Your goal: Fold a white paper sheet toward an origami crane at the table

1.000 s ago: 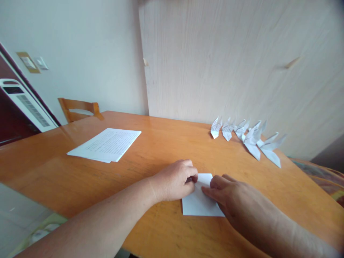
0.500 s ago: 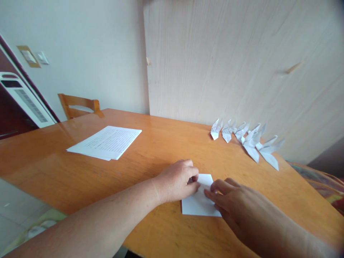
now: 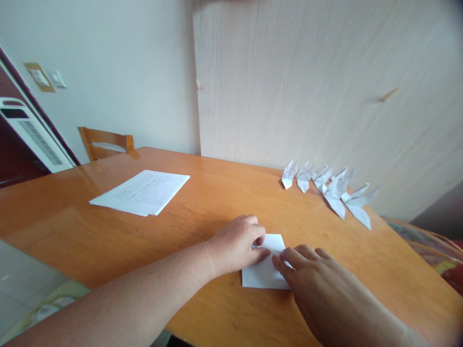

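Here, left hand (image 3: 237,245) curled, right hand (image 3: 320,284) flatter, on white paper (image 3: 261,278).

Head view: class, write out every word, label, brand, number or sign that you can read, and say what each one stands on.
No text can be read.
Stack of sheets: rows of writing, too small and blurred.
Folded paper figures: faint marks on some, too blurred.
White sheet in the foreground: no writing on the part that shows.

Left hand (image 3: 238,245) and right hand (image 3: 320,282) are bare.
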Demonstrator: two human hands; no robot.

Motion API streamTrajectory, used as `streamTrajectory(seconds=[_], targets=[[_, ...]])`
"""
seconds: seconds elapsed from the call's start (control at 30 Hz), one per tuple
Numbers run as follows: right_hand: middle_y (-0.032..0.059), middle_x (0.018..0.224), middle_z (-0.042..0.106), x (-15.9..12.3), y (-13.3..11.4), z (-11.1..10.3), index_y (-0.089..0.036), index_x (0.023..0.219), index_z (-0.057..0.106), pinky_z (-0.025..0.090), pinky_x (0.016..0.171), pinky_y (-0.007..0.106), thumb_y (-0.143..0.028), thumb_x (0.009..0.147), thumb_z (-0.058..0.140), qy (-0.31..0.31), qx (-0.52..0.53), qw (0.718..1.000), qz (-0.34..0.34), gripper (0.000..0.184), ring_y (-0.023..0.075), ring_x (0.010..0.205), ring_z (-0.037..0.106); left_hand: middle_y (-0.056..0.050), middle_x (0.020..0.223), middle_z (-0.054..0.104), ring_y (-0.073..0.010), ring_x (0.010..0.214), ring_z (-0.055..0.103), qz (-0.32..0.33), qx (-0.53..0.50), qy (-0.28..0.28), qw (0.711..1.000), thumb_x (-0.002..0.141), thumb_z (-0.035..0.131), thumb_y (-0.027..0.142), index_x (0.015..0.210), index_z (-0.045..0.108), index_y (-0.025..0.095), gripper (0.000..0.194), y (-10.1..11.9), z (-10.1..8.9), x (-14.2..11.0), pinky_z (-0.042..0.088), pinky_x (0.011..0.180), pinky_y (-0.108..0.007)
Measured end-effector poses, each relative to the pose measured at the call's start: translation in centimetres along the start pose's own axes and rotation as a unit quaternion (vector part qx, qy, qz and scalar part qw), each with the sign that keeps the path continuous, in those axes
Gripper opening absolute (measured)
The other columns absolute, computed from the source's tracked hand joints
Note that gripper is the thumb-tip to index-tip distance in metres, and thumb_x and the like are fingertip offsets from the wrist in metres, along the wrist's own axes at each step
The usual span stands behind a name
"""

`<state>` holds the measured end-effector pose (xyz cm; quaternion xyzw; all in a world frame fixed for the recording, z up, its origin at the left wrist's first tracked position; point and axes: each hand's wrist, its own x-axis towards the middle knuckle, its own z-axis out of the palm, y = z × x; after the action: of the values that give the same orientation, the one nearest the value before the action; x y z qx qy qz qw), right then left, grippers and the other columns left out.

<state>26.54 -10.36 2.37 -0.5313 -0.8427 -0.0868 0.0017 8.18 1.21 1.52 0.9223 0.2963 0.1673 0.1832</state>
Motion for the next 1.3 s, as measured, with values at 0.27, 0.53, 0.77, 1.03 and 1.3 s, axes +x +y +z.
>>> streamTrajectory(seconds=[0.27,0.53,0.77,1.03,1.3], targets=[[0.0106,0.101,0.072,0.1,-0.2,0.0,-0.018,0.113,0.071,0.049,0.079,0.044,-0.011,0.074,0.060,0.031,-0.024,0.999,-0.006,0.041,0.0277,0.089,0.064,-0.002,0.082,0.059,-0.0187,0.078,0.058,0.045,0.167,0.021,0.985,0.087,0.066,0.037,0.075,0.063,0.019,0.022,1.1,-0.3,-1.0,0.041,0.064,-0.030],[0.0120,0.117,0.071,-0.1,-0.1,0.4,-0.013,0.119,0.067,0.050,0.088,0.044,-0.008,0.074,0.054,0.073,-0.021,0.997,-0.025,0.047,0.0277,0.103,0.064,-0.002,0.081,0.062,-0.0200,0.076,0.060,0.069,0.201,0.018,0.977,0.090,0.063,0.034,0.076,0.063,0.019,0.021,1.4,-0.5,-1.3,0.043,0.066,-0.034],[0.0113,0.121,0.070,-0.2,-0.2,0.6,-0.016,0.120,0.067,0.051,0.089,0.045,-0.007,0.071,0.054,0.027,-0.025,0.999,-0.029,0.051,0.0266,0.099,0.067,-0.004,0.080,0.064,-0.0203,0.076,0.060,0.074,0.184,0.024,0.980,0.091,0.062,0.034,0.075,0.065,0.019,0.022,1.5,-0.6,-1.5,0.042,0.069,-0.036],[0.0146,0.125,0.067,0.1,-0.1,0.6,-0.013,0.121,0.067,0.052,0.093,0.045,-0.010,0.073,0.057,-0.010,-0.036,0.999,-0.030,0.049,0.0286,0.103,0.067,-0.003,0.077,0.062,-0.0195,0.074,0.057,0.045,0.175,0.038,0.983,0.089,0.057,0.026,0.072,0.060,0.019,0.019,1.2,-0.4,-1.3,0.037,0.066,-0.033],[0.0163,0.122,0.068,0.2,-0.3,0.3,-0.010,0.127,0.063,0.056,0.091,0.045,-0.012,0.080,0.055,-0.031,-0.003,0.999,-0.016,0.048,0.0291,0.105,0.067,-0.002,0.084,0.065,-0.0197,0.081,0.060,0.017,0.143,0.059,0.988,0.093,0.056,0.032,0.081,0.063,0.020,0.018,1.0,-0.1,-0.8,0.034,0.074,-0.035]])
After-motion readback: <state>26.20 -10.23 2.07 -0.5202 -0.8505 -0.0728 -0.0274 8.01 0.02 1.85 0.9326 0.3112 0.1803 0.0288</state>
